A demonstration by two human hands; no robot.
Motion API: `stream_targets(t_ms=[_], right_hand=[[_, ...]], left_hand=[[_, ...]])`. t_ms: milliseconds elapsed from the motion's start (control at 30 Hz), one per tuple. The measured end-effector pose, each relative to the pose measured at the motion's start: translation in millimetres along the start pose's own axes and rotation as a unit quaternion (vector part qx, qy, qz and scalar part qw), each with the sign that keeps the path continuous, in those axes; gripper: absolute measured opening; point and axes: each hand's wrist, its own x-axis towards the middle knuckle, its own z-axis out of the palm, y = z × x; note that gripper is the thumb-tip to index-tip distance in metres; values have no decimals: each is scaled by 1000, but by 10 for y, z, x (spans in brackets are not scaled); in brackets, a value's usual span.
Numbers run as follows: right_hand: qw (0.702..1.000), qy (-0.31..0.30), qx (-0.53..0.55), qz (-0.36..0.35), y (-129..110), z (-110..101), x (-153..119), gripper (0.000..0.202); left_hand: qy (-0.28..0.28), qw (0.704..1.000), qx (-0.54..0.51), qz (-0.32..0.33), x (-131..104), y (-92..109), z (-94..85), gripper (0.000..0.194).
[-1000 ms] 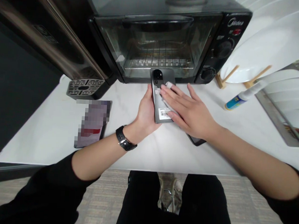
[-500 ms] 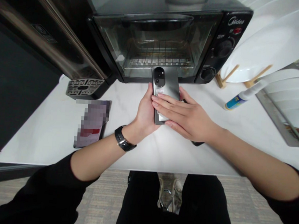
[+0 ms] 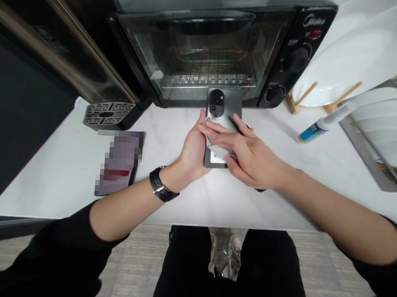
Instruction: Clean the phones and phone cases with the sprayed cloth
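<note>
Grey phone [image 3: 233, 107], back up, above the white counter [image 3: 182, 209]: gripped along one edge by the left hand [image 3: 195, 150]. Right hand [image 3: 248, 155]: fingers laid across its back, partly hiding the label. Beyond: black oven [image 3: 203, 55]. Right: spray bottle [image 3: 316, 128].

oven [image 3: 206, 51]: "Midea"; dial markings [image 3: 293, 41]: too small; phone sticker [image 3: 215, 158]: wording unreadable; bottle label [image 3: 311, 133]: illegible
</note>
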Motion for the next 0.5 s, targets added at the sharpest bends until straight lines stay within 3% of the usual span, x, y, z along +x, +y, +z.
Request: stream_targets(t_ms=[67, 167, 300, 400, 500], right_hand=[[999, 11, -14, 30, -4, -34, 5, 44], [985, 58, -85, 138, 47, -104, -1, 39], [963, 71, -132, 225, 144, -117, -24, 54], [974, 35, -108, 197, 153, -67, -32, 59], [993, -3, -57, 100, 97, -39, -20, 59]], left_hand=[[20, 999, -14, 38, -6, 55, 27, 56], [24, 996, -27, 75, -20, 81, 79, 55], [3, 999, -28, 36, -18, 15, 108, 53], [2, 1000, -27, -3, 1, -51, 73, 50], [0, 1000, -14, -23, 19, -72, 6, 47]])
